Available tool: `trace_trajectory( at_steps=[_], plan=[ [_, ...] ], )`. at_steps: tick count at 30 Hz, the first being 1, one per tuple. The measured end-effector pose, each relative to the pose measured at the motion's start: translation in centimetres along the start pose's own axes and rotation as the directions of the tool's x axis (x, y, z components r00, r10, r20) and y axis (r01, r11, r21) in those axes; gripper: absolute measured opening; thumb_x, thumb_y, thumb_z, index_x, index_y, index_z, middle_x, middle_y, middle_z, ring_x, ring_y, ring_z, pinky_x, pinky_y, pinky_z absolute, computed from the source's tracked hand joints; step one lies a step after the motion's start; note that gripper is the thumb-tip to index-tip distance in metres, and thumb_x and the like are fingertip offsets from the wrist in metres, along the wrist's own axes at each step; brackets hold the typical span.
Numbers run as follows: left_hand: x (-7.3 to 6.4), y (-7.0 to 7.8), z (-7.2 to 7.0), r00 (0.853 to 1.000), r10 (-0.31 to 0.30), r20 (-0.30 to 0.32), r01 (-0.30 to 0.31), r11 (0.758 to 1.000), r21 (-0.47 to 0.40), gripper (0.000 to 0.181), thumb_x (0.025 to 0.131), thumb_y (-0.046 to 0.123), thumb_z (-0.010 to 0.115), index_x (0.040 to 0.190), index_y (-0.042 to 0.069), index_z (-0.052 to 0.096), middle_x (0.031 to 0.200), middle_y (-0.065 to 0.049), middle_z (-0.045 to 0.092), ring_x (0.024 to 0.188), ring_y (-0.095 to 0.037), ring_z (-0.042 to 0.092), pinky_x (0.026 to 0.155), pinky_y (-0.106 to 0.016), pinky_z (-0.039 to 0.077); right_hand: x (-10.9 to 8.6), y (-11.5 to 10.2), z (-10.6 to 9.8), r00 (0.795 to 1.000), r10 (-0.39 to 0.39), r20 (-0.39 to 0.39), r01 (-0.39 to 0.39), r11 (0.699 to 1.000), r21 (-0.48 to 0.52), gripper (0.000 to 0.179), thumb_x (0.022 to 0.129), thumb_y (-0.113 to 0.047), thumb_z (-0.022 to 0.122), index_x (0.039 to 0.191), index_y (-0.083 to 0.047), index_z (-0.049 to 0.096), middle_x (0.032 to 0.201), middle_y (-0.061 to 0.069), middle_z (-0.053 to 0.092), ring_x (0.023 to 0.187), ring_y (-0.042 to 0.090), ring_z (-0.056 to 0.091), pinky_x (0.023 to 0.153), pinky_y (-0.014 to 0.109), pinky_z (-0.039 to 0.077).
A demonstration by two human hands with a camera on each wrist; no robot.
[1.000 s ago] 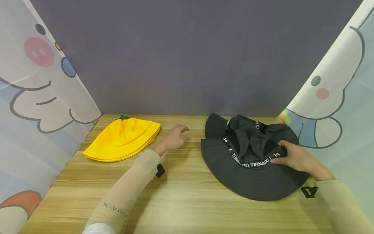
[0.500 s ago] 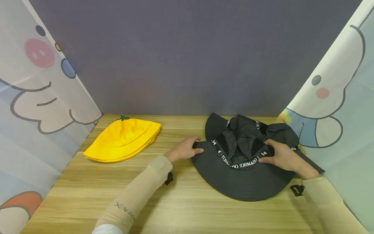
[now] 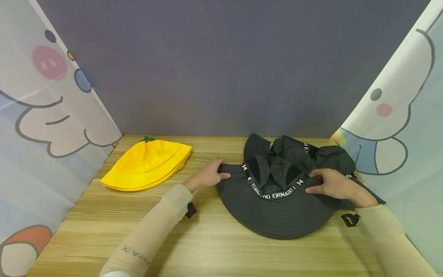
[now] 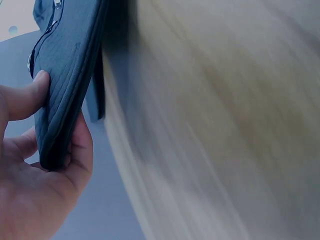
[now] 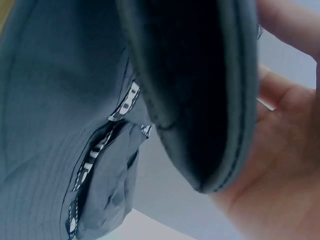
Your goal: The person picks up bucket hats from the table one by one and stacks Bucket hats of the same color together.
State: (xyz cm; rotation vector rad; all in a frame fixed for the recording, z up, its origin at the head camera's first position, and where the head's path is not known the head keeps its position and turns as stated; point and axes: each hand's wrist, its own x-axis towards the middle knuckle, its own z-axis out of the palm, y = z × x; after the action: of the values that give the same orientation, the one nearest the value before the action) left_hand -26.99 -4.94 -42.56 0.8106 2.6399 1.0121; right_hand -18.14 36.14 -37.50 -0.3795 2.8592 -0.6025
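Observation:
A black bucket hat (image 3: 273, 215) with a white-lettered band is stretched between my two hands, its wide brim toward me. My left hand (image 3: 207, 174) pinches the brim's left end, thumb on one face and fingers behind, as the left wrist view shows on the brim (image 4: 65, 95). On the other side my right hand (image 3: 333, 186) grips the hat near the right end of the band. The right wrist view has the folded brim (image 5: 240, 100) against that hand. A second black bucket hat (image 3: 297, 154) lies behind, partly covered by the first.
Yellow bucket hats (image 3: 145, 165), stacked and topped with a green leaf-shaped piece, lie at the back left of the wooden table (image 3: 207, 246). A dark grey panel (image 3: 225, 69) rises at the back. Cartoon-printed sheets (image 3: 69, 130) flank both sides.
My left hand has reached right, taken the brim's left end, and drawn back slightly left. The held hat has slid left with my right hand, uncovering more of the second black hat.

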Motion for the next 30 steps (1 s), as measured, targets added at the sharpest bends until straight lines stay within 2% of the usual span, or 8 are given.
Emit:
trace_trajectory(
  at_steps=[6, 8, 13, 17, 21, 26, 30],
  plan=[
    [-1.4, -0.6, -1.9, 1.000, 0.003, -0.029, -0.004, 0.999, -0.038, 0.038, 0.097, 0.022, 0.070, 0.129, 0.003, 0.061, 0.126, -0.015, 0.057, 0.112, -0.030, 0.056, 0.102, -0.048, 0.043, 0.7, -1.1, 0.0, 1.000, -0.011, -0.009, 0.011, 1.000, -0.009, 0.050, 0.085, -0.039, 0.082, 0.111, 0.002, 0.069, 0.096, 0.004, 0.069, 0.084, 0.019, 0.062, 0.072, 0.039, 0.051],
    [-2.0, -0.6, -2.6, 1.000, -0.013, -0.028, 0.012, 0.999, -0.037, 0.038, 0.098, 0.023, 0.069, 0.128, 0.003, 0.060, 0.126, -0.015, 0.057, 0.112, -0.031, 0.056, 0.101, -0.048, 0.044, 1.0, -1.4, 0.0, 1.000, -0.016, -0.012, 0.016, 1.000, -0.011, 0.048, 0.086, -0.039, 0.082, 0.109, 0.002, 0.070, 0.096, 0.004, 0.069, 0.083, 0.019, 0.062, 0.072, 0.039, 0.051],
    [-3.9, -1.2, -4.4, 0.998, -0.050, -0.029, 0.051, 0.999, 0.012, 0.038, 0.098, 0.024, 0.069, 0.128, 0.003, 0.061, 0.125, -0.014, 0.060, 0.111, -0.032, 0.058, 0.100, -0.049, 0.045, 1.8, -2.4, 0.2, 0.999, -0.051, -0.009, 0.051, 0.999, 0.014, 0.038, 0.088, -0.039, 0.080, 0.102, -0.004, 0.073, 0.089, -0.002, 0.069, 0.077, 0.014, 0.059, 0.068, 0.035, 0.049],
    [-5.2, -1.8, -5.9, 0.998, -0.033, -0.050, 0.036, 0.998, 0.057, 0.036, 0.096, 0.023, 0.070, 0.125, 0.002, 0.062, 0.122, -0.014, 0.063, 0.112, -0.032, 0.058, 0.099, -0.049, 0.046, 2.5, -3.3, 0.4, 0.997, -0.072, -0.004, 0.072, 0.996, 0.051, 0.034, 0.089, -0.037, 0.079, 0.101, -0.006, 0.072, 0.086, -0.005, 0.067, 0.075, 0.011, 0.058, 0.067, 0.032, 0.048],
    [-6.3, -2.2, -7.2, 0.997, -0.033, -0.063, 0.038, 0.997, 0.067, 0.034, 0.096, 0.023, 0.071, 0.123, 0.003, 0.063, 0.118, -0.013, 0.063, 0.109, -0.031, 0.058, 0.097, -0.049, 0.046, 3.2, -4.4, 0.6, 0.996, -0.090, 0.007, 0.089, 0.992, 0.086, 0.032, 0.091, -0.034, 0.078, 0.103, -0.005, 0.071, 0.086, -0.004, 0.067, 0.075, 0.012, 0.059, 0.067, 0.031, 0.049],
    [-7.4, -3.1, -8.2, 0.996, -0.042, -0.081, 0.048, 0.996, 0.079, 0.034, 0.095, 0.023, 0.072, 0.122, 0.004, 0.065, 0.118, -0.011, 0.065, 0.110, -0.031, 0.058, 0.098, -0.050, 0.046, 4.2, -5.7, 1.3, 0.991, -0.131, -0.011, 0.132, 0.986, 0.098, 0.030, 0.092, -0.029, 0.078, 0.106, -0.003, 0.070, 0.085, -0.003, 0.066, 0.074, 0.013, 0.059, 0.066, 0.031, 0.049],
    [-8.3, -4.1, -8.3, 0.996, -0.055, -0.063, 0.061, 0.994, 0.087, 0.030, 0.092, 0.023, 0.074, 0.115, 0.005, 0.067, 0.110, -0.009, 0.067, 0.101, -0.028, 0.061, 0.091, -0.048, 0.048, 4.9, -6.3, 2.6, 0.986, -0.164, -0.014, 0.164, 0.981, 0.101, 0.034, 0.091, -0.027, 0.078, 0.110, -0.001, 0.068, 0.087, -0.002, 0.066, 0.075, 0.012, 0.059, 0.067, 0.032, 0.050]
  ],
)
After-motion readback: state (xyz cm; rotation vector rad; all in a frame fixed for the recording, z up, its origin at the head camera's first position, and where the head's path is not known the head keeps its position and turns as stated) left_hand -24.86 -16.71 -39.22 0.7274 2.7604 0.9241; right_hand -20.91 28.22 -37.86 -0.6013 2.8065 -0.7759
